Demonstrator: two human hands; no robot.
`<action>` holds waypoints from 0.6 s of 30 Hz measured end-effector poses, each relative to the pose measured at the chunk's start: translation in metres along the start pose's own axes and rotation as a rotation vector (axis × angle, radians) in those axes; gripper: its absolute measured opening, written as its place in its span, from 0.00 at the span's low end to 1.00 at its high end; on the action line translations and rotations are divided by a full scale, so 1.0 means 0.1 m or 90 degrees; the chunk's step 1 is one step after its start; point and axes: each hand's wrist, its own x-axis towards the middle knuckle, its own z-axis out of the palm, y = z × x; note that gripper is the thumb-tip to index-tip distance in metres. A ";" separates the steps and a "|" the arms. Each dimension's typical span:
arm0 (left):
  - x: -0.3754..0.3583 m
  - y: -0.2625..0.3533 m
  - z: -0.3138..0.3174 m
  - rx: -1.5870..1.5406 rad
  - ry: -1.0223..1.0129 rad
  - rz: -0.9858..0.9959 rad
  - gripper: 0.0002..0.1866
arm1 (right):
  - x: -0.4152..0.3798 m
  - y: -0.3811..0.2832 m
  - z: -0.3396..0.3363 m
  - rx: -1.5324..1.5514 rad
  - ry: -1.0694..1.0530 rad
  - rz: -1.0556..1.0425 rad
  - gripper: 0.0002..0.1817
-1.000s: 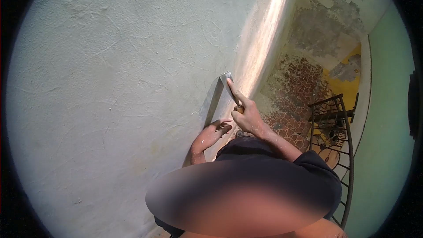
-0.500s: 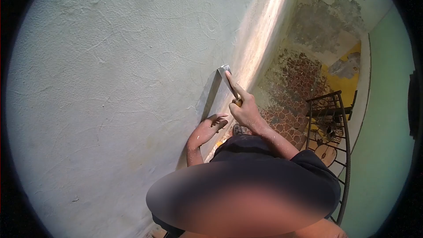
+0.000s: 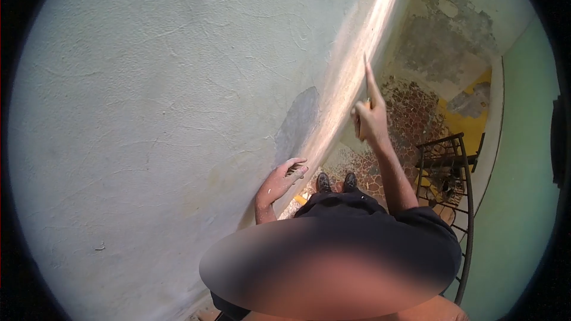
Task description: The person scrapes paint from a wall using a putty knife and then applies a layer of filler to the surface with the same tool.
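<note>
Right hand (image 3: 370, 120) is curled tight round a trowel's wooden handle (image 3: 361, 123), index finger laid along the blade to steer it off the plastered wall (image 3: 148, 113), while left hand (image 3: 279, 181) braces there, fingers loosely together.

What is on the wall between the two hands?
In the head view, a darker grey patch marks the wall between the left hand and the right hand.
</note>
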 end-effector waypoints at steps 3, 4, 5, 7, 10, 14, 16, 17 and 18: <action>-0.06 0.03 -0.02 -0.024 0.000 -0.002 0.25 | -0.34 0.35 0.23 0.017 -0.077 0.086 0.54; -0.08 0.07 -0.02 -0.049 -0.001 -0.008 0.26 | -0.47 0.43 0.35 0.038 -0.086 0.104 0.53; -0.08 0.10 -0.04 -0.051 0.002 -0.011 0.26 | -0.60 0.57 0.42 0.057 -0.127 0.128 0.53; -0.06 0.13 -0.07 -0.035 -0.057 -0.020 0.28 | -0.86 0.66 0.51 0.097 -0.185 0.170 0.49; -0.04 0.11 -0.05 -0.010 -0.095 -0.020 0.32 | -1.00 0.79 0.44 -0.096 -0.281 0.127 0.46; 0.04 0.02 -0.03 0.029 -0.082 -0.032 0.35 | -0.88 0.68 0.30 -0.219 -0.242 -0.060 0.27; 0.04 0.03 -0.03 0.028 -0.103 -0.043 0.37 | -0.78 0.61 0.27 -0.178 -0.244 -0.001 0.21; 0.05 0.01 -0.03 0.027 -0.102 -0.041 0.37 | -0.73 0.55 0.25 -0.134 -0.244 0.061 0.15; 0.06 -0.04 -0.03 0.037 -0.096 -0.047 0.36 | -0.68 0.49 0.22 -0.136 -0.245 0.058 0.15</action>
